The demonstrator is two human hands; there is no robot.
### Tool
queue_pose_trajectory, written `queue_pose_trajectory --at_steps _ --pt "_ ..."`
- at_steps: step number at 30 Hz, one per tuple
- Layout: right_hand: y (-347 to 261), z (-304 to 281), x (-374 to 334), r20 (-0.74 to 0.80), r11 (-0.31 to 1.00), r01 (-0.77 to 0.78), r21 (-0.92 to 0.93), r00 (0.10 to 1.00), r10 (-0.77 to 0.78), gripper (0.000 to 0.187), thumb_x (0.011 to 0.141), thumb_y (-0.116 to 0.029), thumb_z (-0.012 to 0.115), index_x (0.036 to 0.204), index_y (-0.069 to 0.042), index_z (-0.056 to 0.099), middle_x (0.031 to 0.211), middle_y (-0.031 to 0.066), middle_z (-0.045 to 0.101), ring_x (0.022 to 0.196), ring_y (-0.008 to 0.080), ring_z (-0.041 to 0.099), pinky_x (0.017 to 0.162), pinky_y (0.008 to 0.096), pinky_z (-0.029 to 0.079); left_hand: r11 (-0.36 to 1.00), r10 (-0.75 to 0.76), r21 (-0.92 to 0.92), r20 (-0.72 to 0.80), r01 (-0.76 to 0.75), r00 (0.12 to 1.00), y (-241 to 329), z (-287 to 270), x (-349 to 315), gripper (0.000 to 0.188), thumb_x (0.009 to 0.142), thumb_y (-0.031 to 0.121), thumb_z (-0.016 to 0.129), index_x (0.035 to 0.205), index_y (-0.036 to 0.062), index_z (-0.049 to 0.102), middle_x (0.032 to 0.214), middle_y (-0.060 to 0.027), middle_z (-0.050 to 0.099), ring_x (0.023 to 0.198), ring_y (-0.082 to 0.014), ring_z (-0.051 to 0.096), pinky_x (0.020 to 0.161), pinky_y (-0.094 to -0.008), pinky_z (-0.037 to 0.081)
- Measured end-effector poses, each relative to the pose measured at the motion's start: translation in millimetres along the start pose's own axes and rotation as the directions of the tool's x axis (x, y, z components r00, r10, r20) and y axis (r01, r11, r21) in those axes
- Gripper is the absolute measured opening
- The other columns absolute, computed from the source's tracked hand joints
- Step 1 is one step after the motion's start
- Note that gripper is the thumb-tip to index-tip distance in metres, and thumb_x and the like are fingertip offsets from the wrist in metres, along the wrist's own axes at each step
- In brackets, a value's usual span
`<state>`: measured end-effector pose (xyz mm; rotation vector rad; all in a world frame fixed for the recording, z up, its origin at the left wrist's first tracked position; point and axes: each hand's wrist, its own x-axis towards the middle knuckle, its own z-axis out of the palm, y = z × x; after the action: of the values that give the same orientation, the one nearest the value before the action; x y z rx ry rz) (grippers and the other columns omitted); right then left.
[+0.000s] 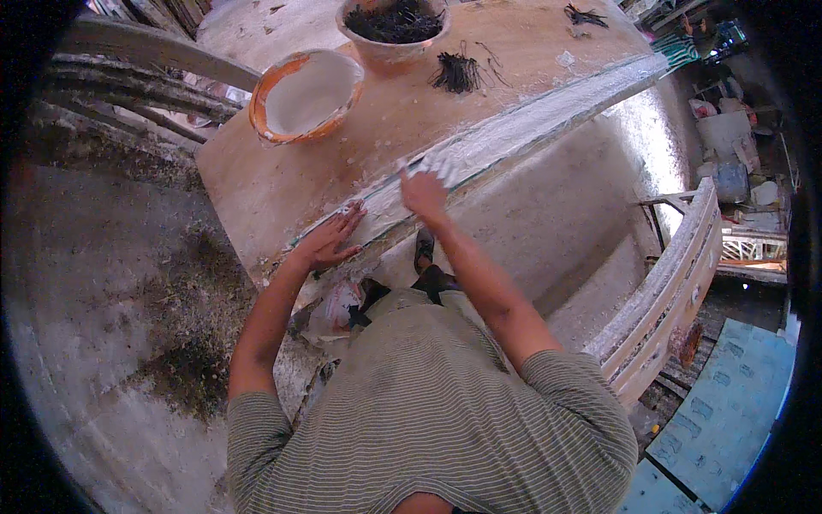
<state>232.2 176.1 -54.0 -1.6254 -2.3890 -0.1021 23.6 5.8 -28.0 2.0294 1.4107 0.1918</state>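
Note:
A long, narrow strip coated in wet white plaster-like paste [514, 133] runs diagonally along the table's near edge, with thin green edging showing along its sides. My left hand [330, 240] lies flat on its near-left end, fingers spread, holding nothing. Farther up the strip, my right hand [424, 193] presses on the paste. Its fingers look whitened and stretched out, though motion blurs them, and no tool shows in it. An orange-rimmed bowl [306, 128] with white paste inside stands beyond my left hand. Behind it, another bowl [364, 34] holds dark fibres.
On the brown tabletop [377, 120] lie a bundle of dark fibres [458, 73] and a smaller tuft [585, 14]. Green strands [678, 51] stick out at the strip's far end. A curved, pale moulding [659, 300] stands at right, near blue panels [728, 403]. Stained floor [111, 283] spreads at left.

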Motion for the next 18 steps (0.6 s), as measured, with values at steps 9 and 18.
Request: queue_pose_trajectory --at_steps 9,18 --pt "86 27 36 0.385 0.968 -0.120 0.221 0.923 0.026 0.064 0.100 -0.051 0.040 0.111 0.006 0.066 0.125 0.0317 0.059 0.119 0.0509 0.054 0.100 0.0617 0.043 1.000 0.006 0.023 0.062 -0.007 0.998 26 -17 89 0.077 0.101 0.043 0.048 0.159 0.0067 0.012 0.165 -0.0179 0.010 0.152 -0.0344 0.016 0.123 -0.0438 0.018" --pt "136 -10 100 0.423 0.917 -0.357 0.178 0.869 0.256 0.058 0.101 -0.047 0.043 0.107 0.004 0.068 0.119 0.0287 0.060 0.110 0.0469 0.058 0.097 0.0602 0.044 0.992 0.090 -0.082 -0.034 -0.092 0.995 54 -27 243 0.076 0.101 0.040 0.047 0.158 0.0043 0.012 0.165 -0.0210 0.010 0.150 -0.0380 0.019 0.123 -0.0427 0.020"
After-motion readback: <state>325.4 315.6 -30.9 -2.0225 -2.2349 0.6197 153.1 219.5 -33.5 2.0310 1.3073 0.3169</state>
